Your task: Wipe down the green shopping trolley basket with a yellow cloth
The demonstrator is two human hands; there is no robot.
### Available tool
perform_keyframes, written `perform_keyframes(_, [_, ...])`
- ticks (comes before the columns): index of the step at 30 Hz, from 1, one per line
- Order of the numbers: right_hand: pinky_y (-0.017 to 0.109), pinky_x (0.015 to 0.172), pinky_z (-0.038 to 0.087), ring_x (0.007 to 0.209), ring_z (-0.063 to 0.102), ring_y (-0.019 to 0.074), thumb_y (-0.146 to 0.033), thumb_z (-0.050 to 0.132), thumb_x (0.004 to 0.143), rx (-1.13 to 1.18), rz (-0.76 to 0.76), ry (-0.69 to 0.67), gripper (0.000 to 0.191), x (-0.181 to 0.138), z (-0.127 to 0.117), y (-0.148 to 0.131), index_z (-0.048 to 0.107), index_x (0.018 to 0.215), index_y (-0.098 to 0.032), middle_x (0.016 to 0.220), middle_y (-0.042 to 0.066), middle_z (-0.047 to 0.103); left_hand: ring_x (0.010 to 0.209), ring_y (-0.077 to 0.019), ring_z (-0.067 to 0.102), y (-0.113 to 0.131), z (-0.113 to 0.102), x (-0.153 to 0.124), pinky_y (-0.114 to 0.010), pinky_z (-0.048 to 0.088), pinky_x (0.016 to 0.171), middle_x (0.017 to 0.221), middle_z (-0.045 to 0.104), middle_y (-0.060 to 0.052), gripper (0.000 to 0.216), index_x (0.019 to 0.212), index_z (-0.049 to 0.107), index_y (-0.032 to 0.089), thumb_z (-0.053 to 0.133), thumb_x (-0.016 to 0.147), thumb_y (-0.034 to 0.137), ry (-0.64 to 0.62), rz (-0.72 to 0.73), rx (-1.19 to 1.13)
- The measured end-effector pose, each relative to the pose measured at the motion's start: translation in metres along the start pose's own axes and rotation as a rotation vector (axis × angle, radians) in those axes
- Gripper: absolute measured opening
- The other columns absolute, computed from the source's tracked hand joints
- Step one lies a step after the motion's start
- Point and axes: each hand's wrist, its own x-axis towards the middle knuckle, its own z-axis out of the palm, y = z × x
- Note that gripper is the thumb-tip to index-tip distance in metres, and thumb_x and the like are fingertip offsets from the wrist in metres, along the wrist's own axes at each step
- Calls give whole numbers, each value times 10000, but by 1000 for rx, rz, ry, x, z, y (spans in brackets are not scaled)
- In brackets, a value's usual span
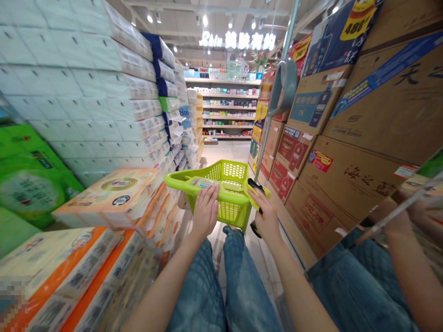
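A lime-green shopping basket (233, 169) with slotted walls stands in front of my feet. My left hand (206, 207) rests on its near rim, fingers stretched out side by side, close to a clear label holder (203, 182) on the rim. At the basket's right corner, my right hand (265, 210) is closed around a yellow-and-black object (255, 188); its exact kind is unclear. Part of the black end shows below the fingers. A grey rod with a loop-shaped grip (282, 87) rises just beyond this hand. The basket's floor is mostly hidden.
Stacked tissue packs (138, 99) line the left, with lower orange-and-white packs (110, 189) beside my left arm. Cardboard cartons (342, 177) form a wall on the right. A reflective panel (391, 258) shows arms and jeans. Stocked shelves (228, 97) stand ahead.
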Motion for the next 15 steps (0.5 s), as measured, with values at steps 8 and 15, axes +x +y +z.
perform_keyframes(8, [479,1170,317,1381,421,223,41,369,705,-168,62,112,706,-2,21,-19,569,1347,-171,1403,113,552,1408,-220,334,2,-2,0,-488,214,1183,1483,453,-100,515,1525,269,222,243,1012,255,3,-16,-6])
perform_keyframes(15, [487,1171,299,1387,417,260,29,411,818,-443,-150,-116,575,-2,63,-75,536,1362,-105,1435,140,523,1410,-229,341,0,-1,1,-497,227,1181,1478,460,-112,510,1516,292,202,240,1011,254,4,0,9])
